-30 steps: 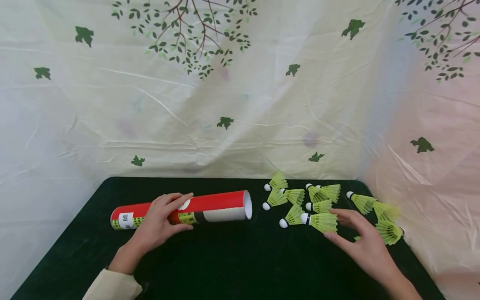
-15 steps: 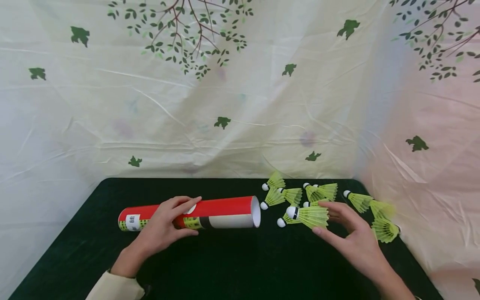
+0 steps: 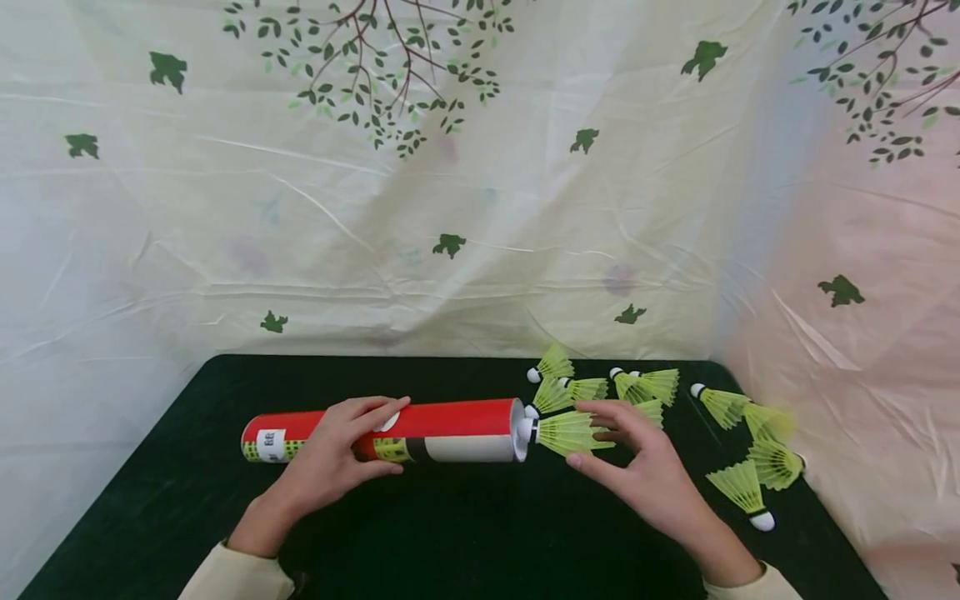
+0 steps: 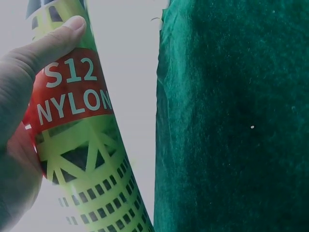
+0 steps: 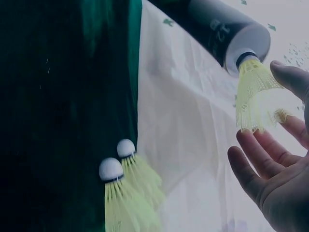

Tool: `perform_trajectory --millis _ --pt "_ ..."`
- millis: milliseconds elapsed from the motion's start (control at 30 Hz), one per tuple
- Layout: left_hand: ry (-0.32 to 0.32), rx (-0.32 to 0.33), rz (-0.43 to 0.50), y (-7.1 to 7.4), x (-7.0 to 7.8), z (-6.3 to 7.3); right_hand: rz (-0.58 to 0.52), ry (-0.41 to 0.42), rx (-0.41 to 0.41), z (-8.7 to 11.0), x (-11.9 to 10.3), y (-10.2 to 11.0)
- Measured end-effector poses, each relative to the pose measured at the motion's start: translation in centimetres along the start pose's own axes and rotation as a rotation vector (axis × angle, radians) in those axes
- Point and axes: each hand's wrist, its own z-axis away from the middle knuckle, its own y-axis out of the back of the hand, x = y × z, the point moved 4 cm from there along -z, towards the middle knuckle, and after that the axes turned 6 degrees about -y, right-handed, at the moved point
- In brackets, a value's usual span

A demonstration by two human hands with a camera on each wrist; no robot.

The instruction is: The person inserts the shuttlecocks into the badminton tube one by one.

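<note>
My left hand (image 3: 341, 446) grips a red, yellow and grey shuttlecock tube (image 3: 465, 425) that lies sideways, its mouth facing right. The left wrist view shows the thumb (image 4: 65, 36) across the tube's yellow band, above the printed word NYLON. In my right hand (image 3: 645, 462) a yellow shuttlecock (image 3: 566, 432) is held by its skirt between thumb and fingers. Its white cork tip points left and sits right in the tube's mouth. In the right wrist view the cork is mostly hidden inside the tube's rim (image 5: 265, 41), with the skirt (image 5: 251, 92) outside.
Several loose yellow shuttlecocks lie at the back of the dark green table (image 3: 465, 542), among them one at the back (image 3: 555, 362). More lie to the right, with one (image 3: 738, 487) near the right edge. A pale curtain (image 3: 480, 183) with leaf prints hangs behind.
The right hand has carried the shuttlecock left from the pile to the tube's mouth. The left hand and tube have shifted slightly right. A shuttlecock at right, earlier behind the hand, now shows.
</note>
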Motion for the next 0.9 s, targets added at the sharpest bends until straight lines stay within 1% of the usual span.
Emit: perform_trajectory --millis 267,467,600,767,900 --pt "-0.002 -0.003 -0.001 -0.2 0.0 0.0 -0.149 -0.067 -0.079 -1.0 -1.0 -2.5" --pt "-0.003 0.004 -0.004 -0.3 -0.1 0.1 -0.242 -0.106 -0.134 -1.4 -1.6 -3.7" --pt "0.000 0.004 -0.005 -0.3 -0.2 0.1 -0.249 -0.106 -0.178 -1.5 -1.8 -4.0" --pt "0.002 0.002 -0.004 -0.4 -0.2 0.1 -0.233 -0.079 -0.229 -1.4 -2.0 -3.9" --pt "0.002 0.003 -0.008 -0.4 -0.2 0.1 -0.199 -0.069 -0.248 -1.4 -1.8 -3.6"
